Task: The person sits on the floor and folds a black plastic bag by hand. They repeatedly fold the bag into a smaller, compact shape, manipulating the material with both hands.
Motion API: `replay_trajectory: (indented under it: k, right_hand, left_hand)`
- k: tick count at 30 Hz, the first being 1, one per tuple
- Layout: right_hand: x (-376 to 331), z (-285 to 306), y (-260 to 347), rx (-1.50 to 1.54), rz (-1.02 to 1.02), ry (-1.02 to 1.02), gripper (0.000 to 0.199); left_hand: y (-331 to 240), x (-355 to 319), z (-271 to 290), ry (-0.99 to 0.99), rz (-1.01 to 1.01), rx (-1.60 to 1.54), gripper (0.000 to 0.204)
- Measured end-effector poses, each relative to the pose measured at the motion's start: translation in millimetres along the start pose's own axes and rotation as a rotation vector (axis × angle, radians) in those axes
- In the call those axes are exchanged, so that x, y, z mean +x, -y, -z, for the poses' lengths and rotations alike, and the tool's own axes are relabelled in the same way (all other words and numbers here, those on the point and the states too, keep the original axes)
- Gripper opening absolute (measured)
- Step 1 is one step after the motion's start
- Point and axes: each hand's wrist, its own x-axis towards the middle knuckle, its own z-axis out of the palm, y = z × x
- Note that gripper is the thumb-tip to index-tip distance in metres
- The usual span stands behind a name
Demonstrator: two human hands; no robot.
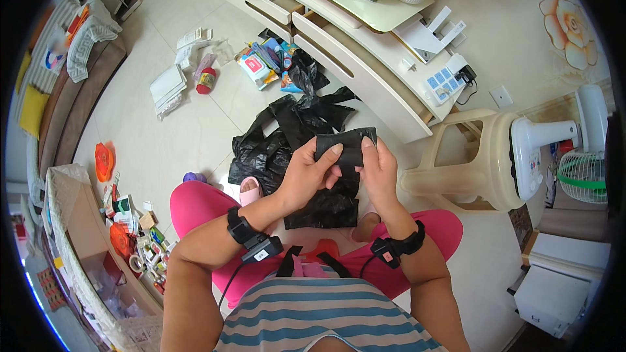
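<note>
Hands first: both are busy gripping the same thing, a folded black plastic bundle (347, 142). Left hand (306, 173) has it pinched on one side, thumb pressed on top with the fingers curled in underneath. Right hand (380, 173) does much the same on the other side, thumb lying up along the plastic. So the bundle's up in front of the person's knees, over a messy spread of black plastic bags (270, 137) on the tiled floor (202, 124). Can't really tell if it's touching the plastic below.

Person's got pink pants (195, 205), pink slippers (250, 192) and a black strap on each wrist. Just past the bags there's a wipes pack (254, 68) in a colourful heap, plus a red container (205, 81) and some white packs (168, 88) further left. Drawer unit (355, 68) sits ahead with drawers pulled out, and a beige plastic stool (427, 173) is off to the right.
</note>
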Motion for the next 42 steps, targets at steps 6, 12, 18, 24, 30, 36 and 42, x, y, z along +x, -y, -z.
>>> replay_trajectory:
  k: [6, 12, 18, 24, 30, 36, 42]
  right_hand:
    - [3, 4, -9, -0.277, 0.286, -0.070, 0.026]
    - [1, 4, -7, -0.415, 0.414, -0.067, 0.028]
    - [-2, -1, -2, -0.147, 0.244, -0.034, 0.026]
    - [0, -1, -1, -0.004, 0.016, 0.000, 0.028]
    - [1, 2, -6, -0.204, 0.169, -0.052, 0.027]
    - [2, 2, -2, -0.405, 0.416, -0.102, 0.024]
    - [0, 2, -6, -0.432, 0.506, -0.055, 0.022]
  left_hand:
    - [-4, 4, 3, 0.046, 0.161, -0.151, 0.019]
    - [-16, 3, 10, 0.067, 0.373, -0.243, 0.015]
    - [-3, 6, 10, 0.067, 0.199, -0.223, 0.014]
    - [-1, 4, 10, 0.044, 0.130, -0.136, 0.015]
    - [-6, 3, 6, 0.052, 0.202, -0.152, 0.018]
    - [-8, 6, 8, 0.008, 0.276, -0.185, 0.020]
    - [-5, 9, 10, 0.048, 0.206, -0.318, 0.019]
